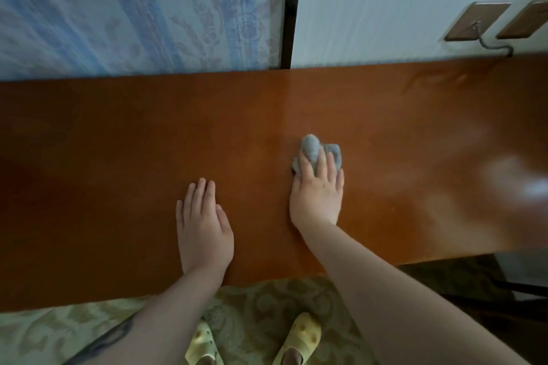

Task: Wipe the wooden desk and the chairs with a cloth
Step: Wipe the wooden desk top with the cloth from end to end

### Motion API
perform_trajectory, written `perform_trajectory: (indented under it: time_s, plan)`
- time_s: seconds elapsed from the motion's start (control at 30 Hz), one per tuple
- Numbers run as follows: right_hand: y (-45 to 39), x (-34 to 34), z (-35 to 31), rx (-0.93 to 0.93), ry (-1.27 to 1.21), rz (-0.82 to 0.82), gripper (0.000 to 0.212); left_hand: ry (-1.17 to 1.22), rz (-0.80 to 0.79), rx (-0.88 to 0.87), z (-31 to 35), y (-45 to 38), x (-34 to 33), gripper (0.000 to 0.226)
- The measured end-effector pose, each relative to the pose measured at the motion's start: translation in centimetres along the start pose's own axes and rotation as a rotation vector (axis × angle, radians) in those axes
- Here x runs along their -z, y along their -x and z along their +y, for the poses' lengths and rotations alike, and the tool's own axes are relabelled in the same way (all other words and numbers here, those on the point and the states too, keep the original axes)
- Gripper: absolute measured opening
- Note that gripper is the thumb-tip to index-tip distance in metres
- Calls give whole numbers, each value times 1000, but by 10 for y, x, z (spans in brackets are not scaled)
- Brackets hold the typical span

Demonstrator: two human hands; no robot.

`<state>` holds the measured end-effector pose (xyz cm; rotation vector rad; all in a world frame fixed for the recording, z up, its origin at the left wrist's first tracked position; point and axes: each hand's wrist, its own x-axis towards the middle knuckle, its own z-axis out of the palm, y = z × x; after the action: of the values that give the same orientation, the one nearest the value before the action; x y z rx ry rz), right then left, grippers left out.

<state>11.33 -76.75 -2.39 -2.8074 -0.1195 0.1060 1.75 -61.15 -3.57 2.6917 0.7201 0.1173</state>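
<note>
We see the grey cloth [317,154] bunched into a small wad on the wooden bench [118,157], lying under and just ahead of the fingers of the right hand [318,190]. The right hand presses down on it with straight, slightly spread fingers; the cloth pokes out past the fingertips and between them, so the hand is flat on it rather than curled round it. The right forearm reaches in from the lower right, angled toward the middle of the bench.

To the left of that hand, a little nearer to us and apart from the cloth, the left hand [204,228] rests palm down on the bare wood, fingers straight and close together, holding nothing. Its forearm comes up from the lower left.

Below both wrists, past the near edge of the bench, we see yellow slippers [299,338] on a patterned carpet [44,332]. Beyond the hands, a patterned curtain [133,9] and a pale wall [385,9] rise behind the bench's far edge.
</note>
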Motion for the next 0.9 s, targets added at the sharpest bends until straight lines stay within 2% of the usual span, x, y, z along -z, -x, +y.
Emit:
perform_trajectory:
  time_s: [0.07,0.13,0.17,0.23,0.27,0.33,0.43,0.5,0.53,0.6,0.67,0.73,0.8,0.83,0.9]
  plan:
    - [45,-12,-22,285,19,-87,49,22,37,56,-3,2,1,44]
    - [84,-4,-9,677,70,-257,51,33,72,133,-4,2,4,44]
    - [86,6,7,817,105,-357,52,30,79,162,-4,1,5,44]
    - [64,25,44,963,153,-518,54,9,64,184,-2,-1,6,46]
    - [46,31,57,948,186,-523,53,3,54,187,0,-2,5,47]
    - [10,30,61,767,224,-405,52,2,42,193,1,-5,4,48]
    - [-17,5,4,319,120,-142,50,1,36,203,1,-5,3,48]
    - [-13,-12,-46,97,35,-59,51,9,43,204,0,-5,3,48]
    - [-5,-17,-64,108,11,-67,51,18,44,205,0,-5,3,47]
    - [17,-20,-77,391,12,-177,52,51,50,208,0,-5,2,46]
    - [32,-7,-55,738,51,-349,55,55,53,203,-1,-5,3,45]
    - [22,9,-18,905,120,-476,56,-3,51,152,-8,-9,7,44]
    - [-6,20,11,896,227,-467,54,-50,30,57,-24,-20,13,42]
    - [-24,22,13,814,243,-432,52,-72,16,1,-33,-28,16,41]
    - [-53,12,-12,533,148,-288,50,-124,-5,-90,-47,-51,22,43]
